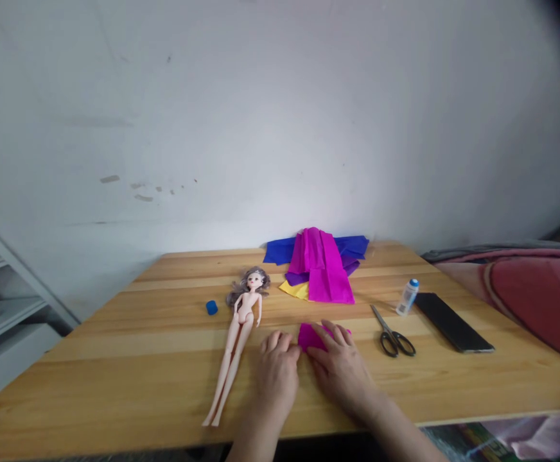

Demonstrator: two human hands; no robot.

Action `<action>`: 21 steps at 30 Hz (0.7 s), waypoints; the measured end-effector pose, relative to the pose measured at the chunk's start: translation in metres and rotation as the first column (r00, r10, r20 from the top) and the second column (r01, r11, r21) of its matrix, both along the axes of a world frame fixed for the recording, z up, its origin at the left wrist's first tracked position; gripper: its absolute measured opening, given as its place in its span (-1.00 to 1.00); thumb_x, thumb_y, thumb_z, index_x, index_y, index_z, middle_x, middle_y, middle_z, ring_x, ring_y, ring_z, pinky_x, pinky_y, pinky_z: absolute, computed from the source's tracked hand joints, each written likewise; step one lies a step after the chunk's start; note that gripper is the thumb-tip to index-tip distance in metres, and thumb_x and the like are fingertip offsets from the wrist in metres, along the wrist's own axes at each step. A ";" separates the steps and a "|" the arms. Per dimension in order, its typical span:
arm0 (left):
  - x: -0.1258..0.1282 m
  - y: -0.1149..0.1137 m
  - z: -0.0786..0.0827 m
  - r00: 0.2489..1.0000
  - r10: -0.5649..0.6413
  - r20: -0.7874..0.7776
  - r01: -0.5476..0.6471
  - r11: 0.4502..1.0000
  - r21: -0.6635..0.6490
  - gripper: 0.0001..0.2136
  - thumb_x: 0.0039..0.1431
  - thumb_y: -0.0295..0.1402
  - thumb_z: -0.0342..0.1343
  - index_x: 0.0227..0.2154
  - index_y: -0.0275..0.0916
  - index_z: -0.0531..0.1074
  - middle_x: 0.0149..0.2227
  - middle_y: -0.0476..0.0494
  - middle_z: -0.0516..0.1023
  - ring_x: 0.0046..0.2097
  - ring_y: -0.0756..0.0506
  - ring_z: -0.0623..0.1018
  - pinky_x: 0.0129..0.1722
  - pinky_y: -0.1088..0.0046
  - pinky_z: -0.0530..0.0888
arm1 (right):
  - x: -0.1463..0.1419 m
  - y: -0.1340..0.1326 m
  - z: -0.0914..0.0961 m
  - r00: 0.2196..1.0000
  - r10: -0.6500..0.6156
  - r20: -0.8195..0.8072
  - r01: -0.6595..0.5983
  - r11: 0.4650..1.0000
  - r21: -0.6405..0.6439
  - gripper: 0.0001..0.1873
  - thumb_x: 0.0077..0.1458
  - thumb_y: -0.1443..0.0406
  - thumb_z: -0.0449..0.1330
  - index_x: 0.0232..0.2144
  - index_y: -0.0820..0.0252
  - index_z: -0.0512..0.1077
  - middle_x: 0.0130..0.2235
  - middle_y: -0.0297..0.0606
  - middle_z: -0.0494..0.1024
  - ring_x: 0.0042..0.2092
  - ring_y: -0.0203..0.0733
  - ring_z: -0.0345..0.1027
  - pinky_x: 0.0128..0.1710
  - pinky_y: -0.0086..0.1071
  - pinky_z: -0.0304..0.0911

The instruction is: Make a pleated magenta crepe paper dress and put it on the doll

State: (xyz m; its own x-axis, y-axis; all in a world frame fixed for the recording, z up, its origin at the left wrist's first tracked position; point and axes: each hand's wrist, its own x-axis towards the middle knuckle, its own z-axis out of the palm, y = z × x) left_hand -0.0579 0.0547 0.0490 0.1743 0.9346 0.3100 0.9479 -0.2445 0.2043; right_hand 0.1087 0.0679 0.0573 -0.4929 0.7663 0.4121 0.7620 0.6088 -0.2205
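A small folded piece of magenta crepe paper (307, 336) lies near the front middle of the table. My right hand (340, 362) rests over it, fingers spread and lying on the paper, covering much of its right part. My left hand (277, 369) is at the paper's left edge, palm down with the fingers resting on the table; its thumb comes close to the paper, and whether it touches cannot be made out. To the left of my hands lies an unclothed doll (245, 311) with greyish wavy hair, face up. Scissors (390, 337) with black handles lie to the right.
Behind my hands are larger magenta (325, 269), blue (277, 250) and yellow (295, 290) paper sheets, with purple among them. A blue cap (211, 308) sits left of the doll. A glue bottle (408, 298) stands beside a black phone (453, 322). A wall borders the wooden table (130, 359).
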 end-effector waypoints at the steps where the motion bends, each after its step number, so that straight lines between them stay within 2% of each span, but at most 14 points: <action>1: 0.000 0.000 -0.001 1.000 0.000 -0.002 0.000 1.000 -0.007 -0.76 0.17 -0.49 -0.03 -0.28 -0.15 0.54 -0.08 -0.10 0.49 0.01 -0.19 0.30 0.00 0.22 0.25 | -0.001 0.000 -0.001 1.000 -0.003 0.000 0.003 1.000 0.001 -0.70 0.21 0.26 -0.01 -0.18 -0.08 0.51 0.14 -0.33 0.33 0.19 0.02 0.01 0.15 -0.05 -0.10; 6: -0.001 0.000 -0.002 1.000 -0.010 -0.023 0.009 1.000 -0.016 -0.76 0.20 -0.46 -0.04 -0.23 -0.15 0.53 -0.05 -0.10 0.49 0.03 -0.19 0.30 0.01 0.23 0.25 | -0.005 0.001 -0.007 0.999 0.003 0.042 -0.002 1.000 -0.023 -0.68 0.19 0.28 0.00 -0.07 -0.06 0.44 0.17 -0.30 0.29 0.20 0.02 0.00 0.17 -0.06 -0.15; 11: 0.003 -0.003 0.003 0.997 -0.007 -0.075 0.005 1.000 -0.030 -0.76 0.21 -0.47 -0.06 -0.24 -0.17 0.53 -0.08 -0.13 0.50 0.04 -0.22 0.31 0.02 0.19 0.25 | -0.003 -0.002 -0.007 0.996 0.015 0.087 -0.011 0.999 -0.042 -0.61 0.15 0.30 0.03 0.03 -0.04 0.36 0.21 -0.29 0.24 0.23 0.02 -0.06 0.19 -0.06 -0.21; 21: 0.007 -0.004 0.007 0.994 -0.008 -0.107 0.004 0.999 -0.033 -0.76 0.22 -0.46 -0.07 -0.24 -0.20 0.52 -0.11 -0.14 0.50 0.05 -0.23 0.31 0.03 0.16 0.25 | 0.009 -0.009 -0.011 0.991 -0.090 0.096 0.093 0.995 -0.026 -0.68 0.17 0.27 0.01 -0.08 -0.08 0.44 0.19 -0.30 0.28 0.24 0.00 -0.04 0.20 -0.04 -0.24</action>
